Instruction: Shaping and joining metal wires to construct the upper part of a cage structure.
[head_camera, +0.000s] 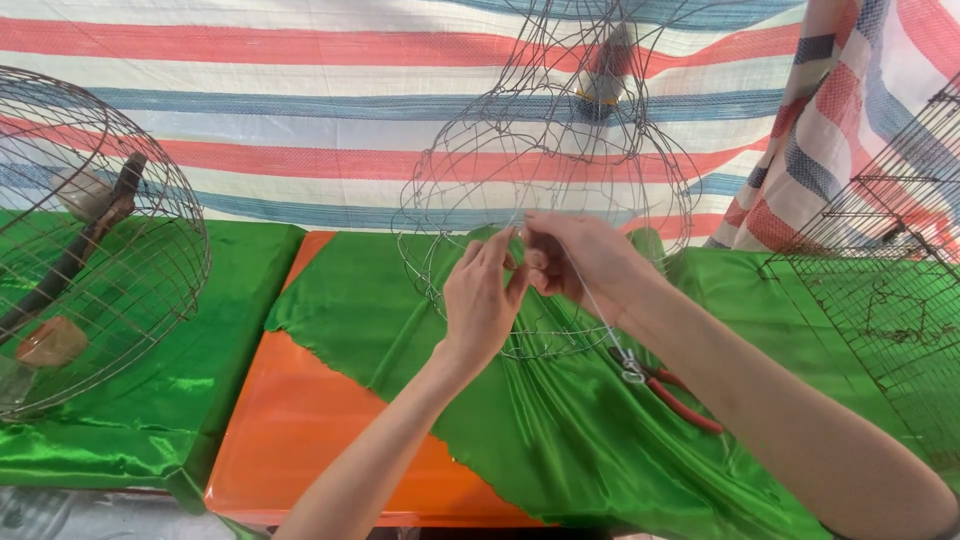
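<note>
Far out to the left of the left hand stands a round domed cage of thin grey wire (95, 240), resting on shiny green satin cloth (120, 420), with a dark brown wooden perch (75, 250) slanting inside it. Nearer, below and left of that hand, a bare strip of the glossy orange table top (300, 430) shows between two spreads of the green cloth.

The left hand (483, 300) is raised with its back to the camera, fingers pinched together at the tips on a strand of the wire frame. The right hand (580, 260) meets it from the other side, fingertip to fingertip, also pinched on the same spot of wire. A thin pale wire strand (600, 310) runs down from the pinch, past the right wrist, toward the cloth.

What they grip is an unfinished rounded frame of thin grey wire loops (560, 170), rising above and behind both hands and reaching down below them to the cloth. Below the right forearm, a pair of red-handled pliers (675, 395) lies on the cloth. Far right of the right hand stands a flat-sided grey wire mesh cage (890, 290). Behind everything hangs a red, white and blue striped woven tarpaulin (300, 100).
</note>
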